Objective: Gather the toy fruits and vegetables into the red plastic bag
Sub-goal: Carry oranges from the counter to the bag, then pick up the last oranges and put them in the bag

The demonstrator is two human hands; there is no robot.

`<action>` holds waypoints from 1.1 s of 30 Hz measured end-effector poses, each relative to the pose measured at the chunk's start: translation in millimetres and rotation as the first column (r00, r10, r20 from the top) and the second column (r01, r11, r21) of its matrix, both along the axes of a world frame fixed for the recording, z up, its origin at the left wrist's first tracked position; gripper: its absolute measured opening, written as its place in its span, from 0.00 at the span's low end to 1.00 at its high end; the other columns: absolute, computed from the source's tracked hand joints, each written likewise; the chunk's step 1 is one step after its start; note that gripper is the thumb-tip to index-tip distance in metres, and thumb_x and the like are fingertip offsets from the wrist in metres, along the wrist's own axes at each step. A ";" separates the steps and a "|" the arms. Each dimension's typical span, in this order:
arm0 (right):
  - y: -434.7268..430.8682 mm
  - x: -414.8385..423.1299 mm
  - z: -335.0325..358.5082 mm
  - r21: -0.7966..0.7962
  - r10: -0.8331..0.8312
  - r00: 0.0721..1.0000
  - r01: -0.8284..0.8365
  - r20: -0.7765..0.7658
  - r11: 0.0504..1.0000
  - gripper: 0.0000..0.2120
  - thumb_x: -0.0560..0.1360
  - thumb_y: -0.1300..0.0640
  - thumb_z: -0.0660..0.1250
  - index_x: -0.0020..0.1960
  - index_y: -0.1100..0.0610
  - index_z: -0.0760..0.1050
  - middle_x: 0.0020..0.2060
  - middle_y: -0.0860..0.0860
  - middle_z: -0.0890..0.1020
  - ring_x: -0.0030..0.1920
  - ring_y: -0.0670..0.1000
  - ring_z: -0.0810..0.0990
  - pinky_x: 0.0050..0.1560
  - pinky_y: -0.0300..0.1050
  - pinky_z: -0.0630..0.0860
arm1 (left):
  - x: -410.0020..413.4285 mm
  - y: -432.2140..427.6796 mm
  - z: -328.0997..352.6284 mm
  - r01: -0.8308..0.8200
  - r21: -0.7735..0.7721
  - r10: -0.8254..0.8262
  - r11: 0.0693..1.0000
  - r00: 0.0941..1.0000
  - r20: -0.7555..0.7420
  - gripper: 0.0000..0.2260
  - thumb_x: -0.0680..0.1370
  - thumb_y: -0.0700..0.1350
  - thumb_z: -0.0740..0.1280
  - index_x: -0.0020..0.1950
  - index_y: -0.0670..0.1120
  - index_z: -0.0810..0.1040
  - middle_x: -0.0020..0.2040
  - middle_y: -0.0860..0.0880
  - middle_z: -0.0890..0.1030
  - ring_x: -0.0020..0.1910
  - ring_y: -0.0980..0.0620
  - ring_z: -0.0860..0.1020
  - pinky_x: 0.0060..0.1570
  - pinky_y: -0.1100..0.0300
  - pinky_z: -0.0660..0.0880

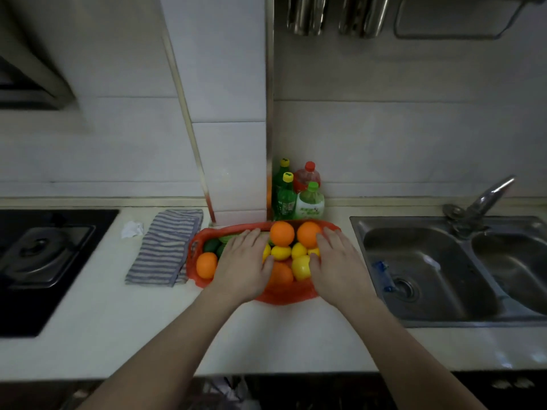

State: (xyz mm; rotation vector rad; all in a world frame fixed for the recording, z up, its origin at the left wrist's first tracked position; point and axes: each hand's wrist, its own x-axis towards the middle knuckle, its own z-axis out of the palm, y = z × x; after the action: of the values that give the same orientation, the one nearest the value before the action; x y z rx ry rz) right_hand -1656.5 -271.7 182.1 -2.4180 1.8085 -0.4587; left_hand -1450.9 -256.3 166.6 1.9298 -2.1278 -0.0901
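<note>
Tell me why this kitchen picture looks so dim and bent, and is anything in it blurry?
Head view: dim overall, the toy oranges brightest; the wide lens bows the countertop edge; the stove at far left and hanging utensils up top are smeared soft; the left hand and right hand over the red plastic bag look fairly sharp; the faucet and sink carry small glints.

Left hand (242,261) partly hides green toys (211,245); stove (44,255) cropped left.

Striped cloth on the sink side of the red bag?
No, the striped cloth lies on the stove side of the red bag, away from the sink.
</note>
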 end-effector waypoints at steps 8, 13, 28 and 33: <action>54.0 34.7 38.0 -0.070 0.072 0.996 -0.068 0.048 0.995 0.27 0.76 0.47 0.52 0.71 0.57 0.67 0.70 0.55 0.70 0.71 0.56 0.65 0.71 0.50 0.59 | 36.7 78.9 42.3 -0.158 -0.075 0.158 0.985 0.987 -0.007 0.24 0.78 0.55 0.52 0.72 0.48 0.69 0.72 0.48 0.70 0.72 0.47 0.65 0.71 0.50 0.61; 83.7 78.8 52.5 -0.108 0.130 0.989 -0.123 0.065 0.987 0.26 0.75 0.49 0.53 0.69 0.59 0.70 0.68 0.56 0.72 0.69 0.57 0.67 0.72 0.51 0.61 | 79.0 122.6 66.3 -0.232 -0.160 0.230 0.959 0.973 -0.030 0.21 0.78 0.52 0.54 0.68 0.49 0.72 0.66 0.49 0.75 0.65 0.48 0.71 0.67 0.52 0.66; 227.9 330.5 77.1 -0.178 0.432 0.899 -0.414 0.070 0.892 0.23 0.78 0.52 0.54 0.68 0.62 0.71 0.65 0.57 0.74 0.66 0.56 0.70 0.70 0.47 0.61 | 313.0 333.3 81.3 -0.553 -0.174 0.552 0.815 0.832 -0.062 0.19 0.82 0.50 0.55 0.73 0.50 0.68 0.74 0.51 0.67 0.74 0.49 0.62 0.73 0.51 0.55; 282.3 405.9 69.3 -0.155 0.534 0.844 -0.521 0.054 0.839 0.22 0.80 0.52 0.54 0.71 0.60 0.67 0.69 0.55 0.70 0.70 0.53 0.65 0.72 0.44 0.55 | 372.6 399.3 73.3 -0.635 -0.123 0.628 0.763 0.773 -0.094 0.21 0.82 0.51 0.53 0.75 0.51 0.65 0.76 0.50 0.64 0.76 0.48 0.58 0.75 0.51 0.53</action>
State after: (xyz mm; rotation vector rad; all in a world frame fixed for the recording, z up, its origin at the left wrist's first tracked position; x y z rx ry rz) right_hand -1250.7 10.5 251.4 -2.7763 1.0201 -0.6336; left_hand -1078.3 142.9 239.9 2.4032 -1.2956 0.1520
